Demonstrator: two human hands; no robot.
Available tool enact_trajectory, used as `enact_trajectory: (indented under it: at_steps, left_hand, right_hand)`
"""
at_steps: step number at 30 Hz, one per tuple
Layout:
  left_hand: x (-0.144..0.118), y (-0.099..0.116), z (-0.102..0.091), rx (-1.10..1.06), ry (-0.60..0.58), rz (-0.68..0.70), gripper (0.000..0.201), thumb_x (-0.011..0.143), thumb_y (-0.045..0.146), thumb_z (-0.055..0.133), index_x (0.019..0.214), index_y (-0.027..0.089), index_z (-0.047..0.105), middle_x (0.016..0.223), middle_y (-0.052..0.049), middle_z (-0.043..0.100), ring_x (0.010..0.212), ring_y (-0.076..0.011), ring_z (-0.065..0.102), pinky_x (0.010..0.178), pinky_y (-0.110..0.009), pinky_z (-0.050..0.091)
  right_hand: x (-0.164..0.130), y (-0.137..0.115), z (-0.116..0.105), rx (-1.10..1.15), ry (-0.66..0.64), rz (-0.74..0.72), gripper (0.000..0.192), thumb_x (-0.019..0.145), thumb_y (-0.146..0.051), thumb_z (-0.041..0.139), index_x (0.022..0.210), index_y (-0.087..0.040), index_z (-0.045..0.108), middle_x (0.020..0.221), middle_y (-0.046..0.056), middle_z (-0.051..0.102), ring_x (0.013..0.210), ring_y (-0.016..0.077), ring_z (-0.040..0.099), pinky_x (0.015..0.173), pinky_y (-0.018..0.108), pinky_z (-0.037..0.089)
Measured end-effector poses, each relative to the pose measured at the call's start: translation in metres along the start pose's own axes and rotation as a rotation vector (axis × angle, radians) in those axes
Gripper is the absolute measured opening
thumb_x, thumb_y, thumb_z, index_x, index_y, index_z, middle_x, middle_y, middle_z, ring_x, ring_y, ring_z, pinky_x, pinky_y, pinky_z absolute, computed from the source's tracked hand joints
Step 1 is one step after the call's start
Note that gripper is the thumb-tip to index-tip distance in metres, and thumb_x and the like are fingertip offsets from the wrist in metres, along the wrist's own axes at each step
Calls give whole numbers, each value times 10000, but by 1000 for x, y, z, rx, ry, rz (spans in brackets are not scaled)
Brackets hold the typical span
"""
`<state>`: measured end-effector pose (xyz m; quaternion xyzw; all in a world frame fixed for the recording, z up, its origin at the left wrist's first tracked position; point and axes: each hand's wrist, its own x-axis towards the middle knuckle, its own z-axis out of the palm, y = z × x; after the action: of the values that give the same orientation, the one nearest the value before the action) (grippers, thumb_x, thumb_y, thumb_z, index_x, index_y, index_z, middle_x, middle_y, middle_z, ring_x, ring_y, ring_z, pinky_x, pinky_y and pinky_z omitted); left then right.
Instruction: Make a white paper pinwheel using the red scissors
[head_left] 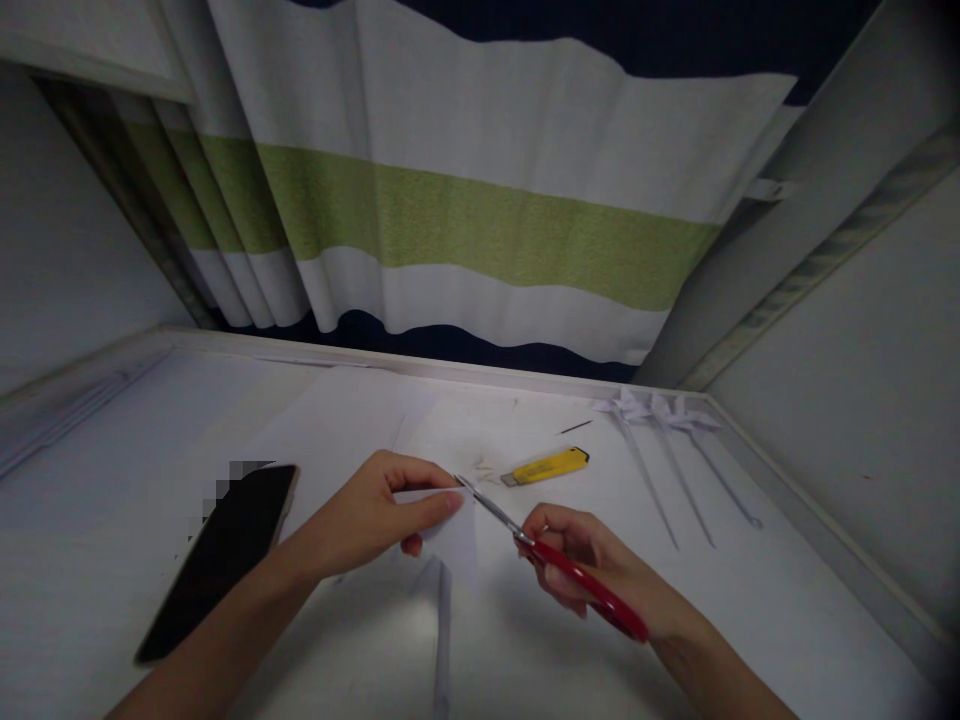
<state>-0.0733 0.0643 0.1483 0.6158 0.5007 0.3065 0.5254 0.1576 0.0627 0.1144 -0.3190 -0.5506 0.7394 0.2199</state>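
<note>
My left hand (397, 510) pinches a piece of white paper (454, 540) between thumb and fingers, over the middle of the white table. In my right hand (581, 565) is a pair of scissors (581, 580) with red handles. Their metal blades point up and left, and the tips reach the paper's upper edge beside my left fingertips. Whether the blades are cutting the paper, I cannot tell. Below the paper, a thin white rolled stick (442, 640) runs toward the near edge of the view.
A yellow utility knife (547, 467) lies beyond the scissors, with a thin dark stick (576, 426) behind it. Several white paper pinwheels (652, 408) on sticks rest at the right back. A dark phone (225, 560) lies left. A striped curtain (480, 220) hangs behind the table.
</note>
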Motion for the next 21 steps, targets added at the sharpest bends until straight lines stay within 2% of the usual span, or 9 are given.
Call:
enact_trajectory:
  at_steps: [6, 13, 21]
  left_hand:
    - [0, 1, 1, -6, 6, -8, 210, 694, 340, 582, 703, 146, 661, 532, 18, 552, 379, -49, 438, 351, -140, 370]
    - [0, -1, 1, -23, 3, -10, 217, 685, 354, 590, 708, 151, 664, 550, 11, 562, 396, -58, 449, 354, -149, 382]
    - [1, -1, 1, -23, -11, 10, 199, 704, 336, 580, 704, 153, 659, 556, 15, 561, 391, -53, 455, 357, -148, 375]
  right_hand:
    - [-1, -1, 1, -11, -10, 9, 209, 727, -315, 583, 804, -161, 465, 549, -62, 437, 406, 22, 340, 362, 140, 240]
    - [-2, -6, 6, -28, -14, 7, 305, 694, -420, 584, 796, -161, 459, 580, -50, 431, 409, 26, 340, 360, 151, 248]
    - [-2, -6, 6, -3, -21, -20, 286, 700, -399, 585, 791, -156, 462, 558, -54, 429, 398, 22, 343, 344, 136, 245]
